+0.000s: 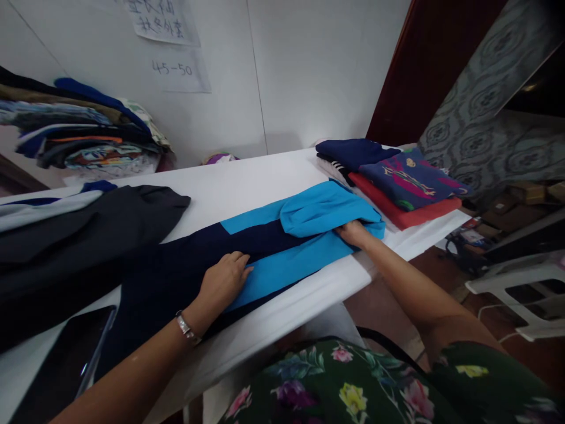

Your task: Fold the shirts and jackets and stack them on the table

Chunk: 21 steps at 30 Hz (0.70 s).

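A long navy and bright-blue garment (pixel 265 277) lies stretched across the white table, its bright-blue part folded over at the right end. My left hand (pixel 225 277) rests palm down on its middle, fingers lying on the cloth where navy meets blue. At the folded end, my right hand (pixel 354 234) has its fingers tucked under the edge of the bright-blue fold and closed on the fabric. Those fingertips are hidden by the cloth. Which parts of the garment these are, I cannot tell.
The white table (pixel 220 185) carries folded clothes (pixel 410 176) at the right and a dark grey garment (pixel 132 218) at the left. A tablet-like dark device (pixel 66 359) lies near the front. Another clothes pile (pixel 88 126) stands back left; a white stool (pixel 525 282) stands right.
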Each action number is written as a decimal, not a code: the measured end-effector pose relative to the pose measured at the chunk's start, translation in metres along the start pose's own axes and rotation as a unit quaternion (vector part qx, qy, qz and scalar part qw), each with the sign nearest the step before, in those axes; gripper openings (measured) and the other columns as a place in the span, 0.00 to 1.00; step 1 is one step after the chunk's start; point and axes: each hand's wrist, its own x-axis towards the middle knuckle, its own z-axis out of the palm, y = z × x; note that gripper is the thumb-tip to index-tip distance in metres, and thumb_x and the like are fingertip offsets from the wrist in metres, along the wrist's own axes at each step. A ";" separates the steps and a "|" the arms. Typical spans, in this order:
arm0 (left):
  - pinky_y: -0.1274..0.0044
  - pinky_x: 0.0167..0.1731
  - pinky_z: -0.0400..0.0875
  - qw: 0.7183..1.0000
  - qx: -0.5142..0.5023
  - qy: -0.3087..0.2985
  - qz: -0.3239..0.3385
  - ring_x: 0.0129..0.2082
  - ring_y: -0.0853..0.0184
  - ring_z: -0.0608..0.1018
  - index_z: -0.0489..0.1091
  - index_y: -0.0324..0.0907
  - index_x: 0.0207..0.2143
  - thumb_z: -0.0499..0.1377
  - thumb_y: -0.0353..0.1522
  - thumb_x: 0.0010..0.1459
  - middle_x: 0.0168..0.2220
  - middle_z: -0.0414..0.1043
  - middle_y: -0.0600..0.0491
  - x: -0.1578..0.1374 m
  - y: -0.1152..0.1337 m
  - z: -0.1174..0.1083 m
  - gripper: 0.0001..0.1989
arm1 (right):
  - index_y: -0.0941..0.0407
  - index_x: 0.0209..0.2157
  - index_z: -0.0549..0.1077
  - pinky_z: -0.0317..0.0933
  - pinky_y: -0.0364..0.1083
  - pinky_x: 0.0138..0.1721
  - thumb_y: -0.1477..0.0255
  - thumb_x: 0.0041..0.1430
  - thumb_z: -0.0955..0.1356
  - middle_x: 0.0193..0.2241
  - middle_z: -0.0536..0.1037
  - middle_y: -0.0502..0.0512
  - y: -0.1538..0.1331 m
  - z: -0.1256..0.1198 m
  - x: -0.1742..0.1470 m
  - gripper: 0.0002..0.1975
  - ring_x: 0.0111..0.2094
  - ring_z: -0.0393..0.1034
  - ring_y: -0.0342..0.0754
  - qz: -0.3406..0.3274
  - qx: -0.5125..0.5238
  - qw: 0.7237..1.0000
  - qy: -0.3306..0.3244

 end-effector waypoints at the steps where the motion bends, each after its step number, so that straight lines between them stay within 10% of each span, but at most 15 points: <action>1: 0.74 0.38 0.69 1.000 0.000 -0.006 -0.005 0.46 0.60 0.74 0.72 0.40 0.49 0.48 0.36 0.66 0.48 0.72 0.46 0.000 0.000 -0.001 0.17 | 0.52 0.58 0.68 0.58 0.60 0.61 0.69 0.59 0.66 0.57 0.72 0.56 0.001 0.000 0.000 0.24 0.60 0.63 0.61 -0.008 0.008 1.000 -0.002; 21: 0.72 0.28 0.64 0.992 0.125 0.032 -0.003 0.37 0.58 0.75 0.70 0.38 0.35 0.41 0.27 0.65 0.34 0.70 0.45 0.004 -0.004 -0.023 0.17 | 0.57 0.56 0.70 0.52 0.57 0.65 0.70 0.62 0.65 0.53 0.75 0.59 -0.019 -0.015 0.020 0.20 0.62 0.59 0.58 -0.011 0.038 0.999 0.016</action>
